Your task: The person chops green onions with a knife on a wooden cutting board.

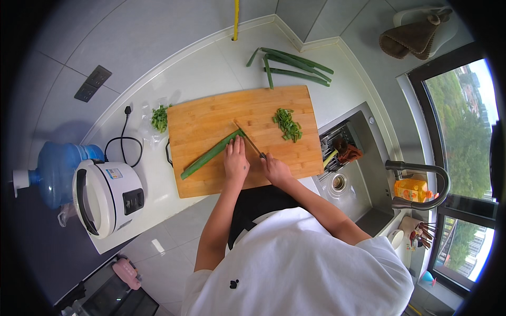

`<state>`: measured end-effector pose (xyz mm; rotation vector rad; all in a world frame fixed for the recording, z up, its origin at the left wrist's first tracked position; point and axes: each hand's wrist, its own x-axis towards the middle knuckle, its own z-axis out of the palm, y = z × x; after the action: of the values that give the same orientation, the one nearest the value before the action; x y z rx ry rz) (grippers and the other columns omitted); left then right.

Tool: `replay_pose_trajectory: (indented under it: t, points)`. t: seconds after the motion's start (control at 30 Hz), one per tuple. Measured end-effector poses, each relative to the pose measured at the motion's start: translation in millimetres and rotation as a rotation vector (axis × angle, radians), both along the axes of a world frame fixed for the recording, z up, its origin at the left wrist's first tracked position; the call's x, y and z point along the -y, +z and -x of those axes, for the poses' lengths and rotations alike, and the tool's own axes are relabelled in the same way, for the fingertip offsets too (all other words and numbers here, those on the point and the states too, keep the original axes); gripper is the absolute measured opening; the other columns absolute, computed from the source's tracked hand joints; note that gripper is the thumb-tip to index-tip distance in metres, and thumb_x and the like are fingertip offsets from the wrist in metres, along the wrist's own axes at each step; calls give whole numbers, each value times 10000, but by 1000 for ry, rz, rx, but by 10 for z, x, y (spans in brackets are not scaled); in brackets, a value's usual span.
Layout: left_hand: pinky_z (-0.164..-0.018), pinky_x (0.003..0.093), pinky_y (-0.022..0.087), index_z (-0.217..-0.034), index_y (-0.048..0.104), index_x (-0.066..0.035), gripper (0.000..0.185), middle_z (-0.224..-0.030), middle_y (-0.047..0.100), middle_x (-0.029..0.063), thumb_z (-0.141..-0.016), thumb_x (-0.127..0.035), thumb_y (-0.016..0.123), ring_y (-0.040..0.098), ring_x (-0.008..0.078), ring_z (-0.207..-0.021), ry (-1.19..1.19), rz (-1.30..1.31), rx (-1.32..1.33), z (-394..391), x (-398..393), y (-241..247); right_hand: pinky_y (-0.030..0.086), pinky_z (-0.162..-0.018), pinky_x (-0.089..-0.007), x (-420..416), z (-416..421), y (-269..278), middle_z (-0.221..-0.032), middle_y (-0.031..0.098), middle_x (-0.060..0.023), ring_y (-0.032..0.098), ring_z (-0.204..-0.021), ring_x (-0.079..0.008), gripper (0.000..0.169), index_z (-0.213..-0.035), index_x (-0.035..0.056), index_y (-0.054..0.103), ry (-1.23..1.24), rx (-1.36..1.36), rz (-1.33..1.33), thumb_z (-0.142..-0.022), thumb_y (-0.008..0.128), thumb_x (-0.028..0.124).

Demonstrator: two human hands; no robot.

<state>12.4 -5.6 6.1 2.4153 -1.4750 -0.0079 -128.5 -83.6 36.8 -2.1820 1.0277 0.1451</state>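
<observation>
My left hand (236, 160) presses its fingertips on the upper end of a long green scallion leaf (211, 153), which lies slantwise on the bamboo cutting board (205, 114). In my right hand (275, 169) is the dark handle of a kitchen knife (252, 142). Its blade, seen nearly edge-on, stands at the leaf's upper end, just right of my left fingertips. A small heap of chopped scallion greens (288, 125) sits on the right part of the board. Several uncut green leaves (296, 65) lie on the counter beyond it.
More chopped greens (159, 118) lie on clear plastic at the board's left. A white rice cooker (108, 199), its black cord (123, 136) and a blue water bottle (53, 173) stand left. To the right is a steel sink (355, 193) with a faucet (423, 166) and orange detergent bottle (411, 190).
</observation>
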Motion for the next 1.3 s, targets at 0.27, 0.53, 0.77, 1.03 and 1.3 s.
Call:
replay_pose_trajectory:
  t: [0.27, 0.53, 0.77, 1.03, 1.3]
  points:
    - [-1043, 456, 333, -1229, 515, 1, 515, -1321, 490, 128, -723, -56, 586, 480, 304, -1167, 30, -21, -37, -40, 22, 31, 496, -574, -507, 48, -159, 9, -703, 628, -230, 621, -659, -419, 319, -958, 8, 435, 48, 12, 126, -957, 393, 325]
    - [-1069, 451, 307, -1254, 501, -4, 527, -1356, 464, 121, -738, -67, 582, 452, 289, -1223, 31, -28, -36, -58, 18, 18, 499, -578, -502, 118, -390, -163, -695, 626, -234, 617, -638, -423, 320, -936, 19, 447, 38, 5, 155, -958, 391, 334]
    - [-1081, 452, 288, -1280, 493, -22, 545, -1375, 449, 95, -743, -66, 572, 441, 276, -1239, 44, -34, -47, -66, 5, 1, 472, -592, -524, 52, -53, -148, -702, 606, -258, 594, -676, -447, 335, -926, 10, 441, 16, 77, 83, -964, 387, 339]
    - [-1087, 510, 258, -1300, 485, -42, 553, -1367, 449, 67, -751, -51, 556, 459, 270, -1203, 33, -13, -7, -71, -20, 26, 441, -627, -548, 166, 352, -69, -742, 597, -275, 570, -728, -478, 340, -918, 4, 449, -186, 59, 108, -977, 384, 332]
    - [-1098, 497, 245, -1309, 470, -58, 559, -1357, 452, 61, -755, -45, 544, 450, 242, -1217, -51, 22, -85, -101, 17, 47, 440, -591, -548, 287, 504, -48, -706, 591, -268, 570, -669, -464, 296, -898, 32, 450, -229, -3, 182, -974, 402, 314]
